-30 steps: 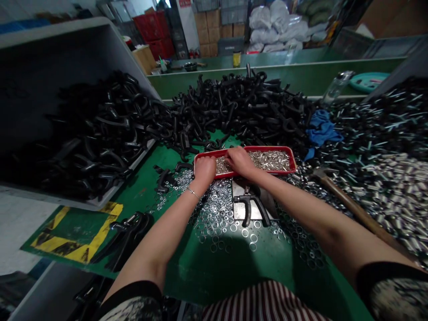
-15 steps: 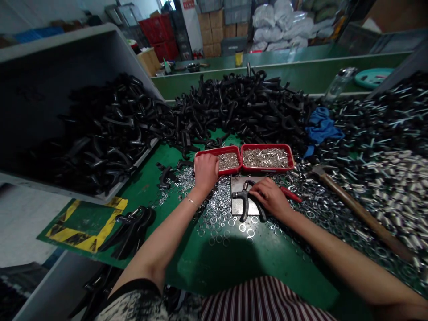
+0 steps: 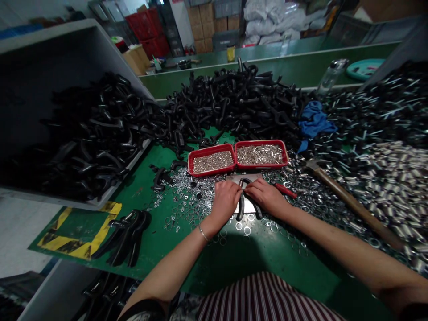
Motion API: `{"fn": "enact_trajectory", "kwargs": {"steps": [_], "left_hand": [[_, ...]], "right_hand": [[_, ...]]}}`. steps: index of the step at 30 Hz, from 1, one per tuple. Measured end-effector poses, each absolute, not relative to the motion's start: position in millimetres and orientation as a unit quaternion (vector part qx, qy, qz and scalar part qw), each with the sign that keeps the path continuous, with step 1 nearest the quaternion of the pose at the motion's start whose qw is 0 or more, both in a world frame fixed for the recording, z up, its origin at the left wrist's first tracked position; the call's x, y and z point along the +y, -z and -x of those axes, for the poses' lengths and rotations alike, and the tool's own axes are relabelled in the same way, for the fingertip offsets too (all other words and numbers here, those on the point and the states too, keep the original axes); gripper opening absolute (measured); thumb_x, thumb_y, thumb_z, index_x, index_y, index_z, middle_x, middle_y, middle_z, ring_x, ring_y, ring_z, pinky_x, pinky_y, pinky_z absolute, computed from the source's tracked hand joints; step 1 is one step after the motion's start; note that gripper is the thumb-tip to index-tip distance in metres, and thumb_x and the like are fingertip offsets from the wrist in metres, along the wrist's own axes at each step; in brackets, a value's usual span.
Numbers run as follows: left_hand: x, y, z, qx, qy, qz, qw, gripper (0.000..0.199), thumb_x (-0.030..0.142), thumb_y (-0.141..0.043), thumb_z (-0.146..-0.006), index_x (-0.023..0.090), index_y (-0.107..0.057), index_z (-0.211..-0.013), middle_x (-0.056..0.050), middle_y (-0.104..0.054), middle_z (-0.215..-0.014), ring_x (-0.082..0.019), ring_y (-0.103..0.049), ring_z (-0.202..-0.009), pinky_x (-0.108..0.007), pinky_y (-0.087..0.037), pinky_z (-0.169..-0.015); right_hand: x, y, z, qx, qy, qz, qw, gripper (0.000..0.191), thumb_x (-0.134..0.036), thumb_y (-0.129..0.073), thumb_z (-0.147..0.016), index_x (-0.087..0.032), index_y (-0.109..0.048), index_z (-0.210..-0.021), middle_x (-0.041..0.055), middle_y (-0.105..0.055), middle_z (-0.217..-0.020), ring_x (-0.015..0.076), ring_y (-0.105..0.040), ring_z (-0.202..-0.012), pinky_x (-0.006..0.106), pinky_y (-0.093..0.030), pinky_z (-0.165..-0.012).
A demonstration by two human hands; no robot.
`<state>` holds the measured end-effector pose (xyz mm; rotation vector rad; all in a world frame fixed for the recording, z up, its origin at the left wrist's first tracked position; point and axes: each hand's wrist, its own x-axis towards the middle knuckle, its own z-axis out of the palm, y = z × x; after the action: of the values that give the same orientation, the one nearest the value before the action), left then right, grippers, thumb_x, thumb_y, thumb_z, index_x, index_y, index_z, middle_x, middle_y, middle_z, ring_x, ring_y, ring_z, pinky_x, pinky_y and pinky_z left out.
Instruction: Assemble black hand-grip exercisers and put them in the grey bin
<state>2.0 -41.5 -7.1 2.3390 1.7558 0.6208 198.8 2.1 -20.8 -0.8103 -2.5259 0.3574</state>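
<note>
A black handled metal part (image 3: 241,209) lies over a small metal plate (image 3: 249,206) on the green table. My left hand (image 3: 227,199) has its fingers closed at the upper left of this part; anything tiny between the fingertips is hidden. From the right, my right hand (image 3: 266,196) pinches the same part near its top, and the two hands' fingertips almost meet. Behind them stand two red trays, the left one (image 3: 214,172) with tiny metal pieces and the right one (image 3: 262,166) with small pins. Metal rings (image 3: 190,207) are scattered around the plate.
A hammer (image 3: 357,205) and a red-handled tool (image 3: 285,191) lie to the right, near heaped metal sleeves (image 3: 397,178). Black parts (image 3: 234,102) are piled behind the trays. A grey bin (image 3: 133,73) tips open at the left, and a blue cloth (image 3: 316,119) lies at the back right.
My left hand has moved from the left red tray down and right to the black part. My right hand stays at the part. The whole view has shifted slightly.
</note>
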Motion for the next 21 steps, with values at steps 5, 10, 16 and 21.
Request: {"fn": "enact_trajectory", "kwargs": {"steps": [5,10,16,21], "left_hand": [[-43,11,-4,0.564,-0.18,-0.806,0.024,0.026,0.03,-0.041,-0.103,0.019,-0.065,-0.099,-0.007,-0.066,-0.098,-0.024,-0.055,-0.099,-0.043,-0.036,-0.095],[-36,4,-5,0.497,-0.104,-0.86,-0.041,0.03,0.019,-0.036,-0.102,0.015,-0.066,-0.096,-0.012,-0.066,-0.097,-0.028,-0.054,-0.096,-0.046,-0.036,-0.092],[-34,-1,-1,0.451,-0.067,-0.89,-0.026,0.03,0.02,-0.037,-0.102,0.014,-0.066,-0.101,-0.012,-0.067,-0.101,-0.028,-0.055,-0.097,-0.044,-0.039,-0.088],[-26,-6,22,0.519,-0.175,-0.835,0.052,0.03,0.031,-0.039,-0.104,0.017,-0.065,-0.111,-0.008,-0.068,-0.11,-0.023,-0.058,-0.103,-0.038,-0.044,-0.093]], "right_hand": [[-1,14,-252,-0.87,-0.163,0.377,0.272,0.031,-0.032,-0.048,-0.102,-0.021,-0.062,-0.128,0.0125,-0.065,-0.121,0.0282,-0.058,-0.113,0.051,-0.049,-0.097],[4,5,-355,-0.85,-0.07,0.469,0.232,0.033,-0.041,-0.045,-0.101,-0.023,-0.069,-0.114,0.0168,-0.068,-0.116,0.034,-0.059,-0.106,0.052,-0.045,-0.093],[1,17,-432,-0.817,0.032,0.55,0.171,0.036,-0.059,-0.045,-0.095,-0.029,-0.065,-0.098,0.0132,-0.059,-0.079,0.0335,-0.053,-0.071,0.046,-0.036,-0.065],[12,22,-440,-0.811,-0.019,0.536,0.234,0.035,-0.057,-0.058,-0.089,-0.03,-0.052,-0.068,0.0069,-0.045,-0.062,0.0246,-0.04,-0.054,0.04,-0.025,-0.057]]}}
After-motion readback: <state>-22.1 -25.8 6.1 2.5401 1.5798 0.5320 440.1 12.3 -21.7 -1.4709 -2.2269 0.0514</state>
